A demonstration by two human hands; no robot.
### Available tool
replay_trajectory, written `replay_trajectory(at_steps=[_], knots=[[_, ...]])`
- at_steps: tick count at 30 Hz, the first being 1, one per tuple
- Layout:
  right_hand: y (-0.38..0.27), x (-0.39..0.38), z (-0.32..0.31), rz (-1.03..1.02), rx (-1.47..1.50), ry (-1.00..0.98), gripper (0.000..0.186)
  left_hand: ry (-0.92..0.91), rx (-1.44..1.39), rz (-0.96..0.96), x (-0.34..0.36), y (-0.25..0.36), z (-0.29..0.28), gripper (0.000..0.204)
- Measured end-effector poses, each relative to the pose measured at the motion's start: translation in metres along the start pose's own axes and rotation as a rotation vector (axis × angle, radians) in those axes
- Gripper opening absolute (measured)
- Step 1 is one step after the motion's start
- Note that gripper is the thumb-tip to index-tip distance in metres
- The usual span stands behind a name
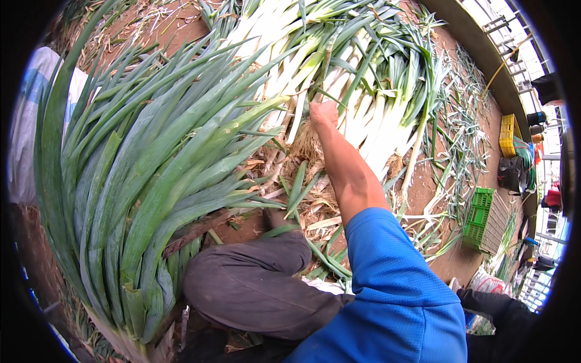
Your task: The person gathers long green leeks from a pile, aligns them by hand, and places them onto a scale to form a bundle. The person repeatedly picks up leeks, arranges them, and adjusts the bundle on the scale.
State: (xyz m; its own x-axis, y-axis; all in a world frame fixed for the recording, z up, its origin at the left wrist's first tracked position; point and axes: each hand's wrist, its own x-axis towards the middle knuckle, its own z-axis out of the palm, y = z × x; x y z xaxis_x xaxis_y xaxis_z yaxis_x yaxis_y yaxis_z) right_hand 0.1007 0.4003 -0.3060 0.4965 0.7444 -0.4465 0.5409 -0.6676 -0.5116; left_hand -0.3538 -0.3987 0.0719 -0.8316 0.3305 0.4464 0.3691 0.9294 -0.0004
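My right arm, in a blue sleeve, stretches forward to a big pile of leeks (376,112) with white shanks, stringy roots and green tops. Among the shanks, near the root ends, my right hand (325,114) is closed, its curled fingers around a leek; the fingertips are partly hidden. On my left, a large bunch of leeks (145,193) fans its long green leaves upward, its pale lower ends at the bottom edge of the picture beside my bent leg. My left hand does not show.
Trimmed leaves and roots (318,227) litter the brown ground by my knee (254,278). At the right stand a green crate (484,218) and a yellow crate (508,136), near a low wall (478,48). A white sack (39,121) stands at the far left.
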Motion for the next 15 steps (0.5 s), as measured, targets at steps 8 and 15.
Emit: replay_trajectory(at_steps=[8, 15], knots=[[-0.001, 0.047, 0.012, -0.1, -0.213, 0.12, 0.083, -0.072, 0.017, -0.099, 0.003, 0.03, 0.003, 0.054], [-0.007, 0.052, 0.003, -0.058, -0.092, 0.094, 0.104, 0.002, -0.001, -0.124, 0.003, 0.037, 0.002, 0.05]])
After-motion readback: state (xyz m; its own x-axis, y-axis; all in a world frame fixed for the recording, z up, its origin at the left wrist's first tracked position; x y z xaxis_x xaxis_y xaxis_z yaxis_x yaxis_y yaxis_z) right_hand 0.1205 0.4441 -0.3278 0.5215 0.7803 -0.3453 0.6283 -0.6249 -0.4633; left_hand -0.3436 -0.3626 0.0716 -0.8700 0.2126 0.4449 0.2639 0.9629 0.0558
